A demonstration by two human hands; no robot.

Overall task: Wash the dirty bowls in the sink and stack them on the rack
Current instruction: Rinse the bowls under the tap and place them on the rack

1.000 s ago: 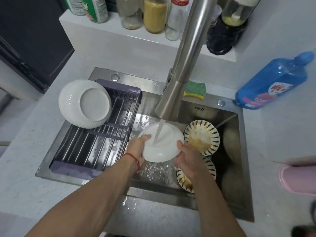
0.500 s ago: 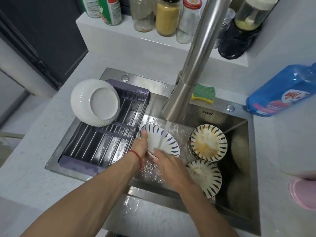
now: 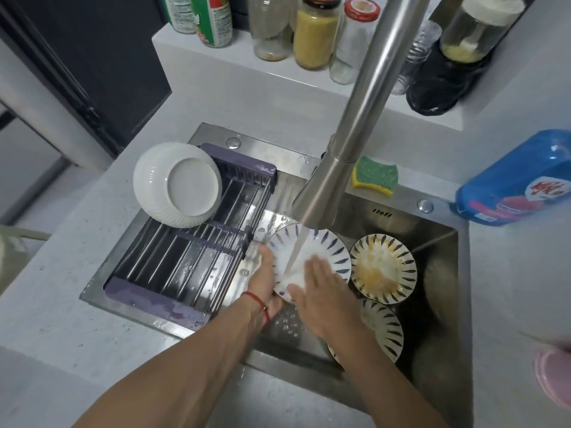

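Head: bowl (image 3: 321, 251) between both hands (image 3: 321, 291).

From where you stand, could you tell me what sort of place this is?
Most likely a home kitchen: a steel sink with its faucet running, a dish rack set over the basin, and food jars on the ledge behind.

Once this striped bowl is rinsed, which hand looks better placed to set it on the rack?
Probably the left hand: it grips the bowl at its rim on the side next to the rack. The right hand lies flat inside the bowl, rubbing, farther from the rack.
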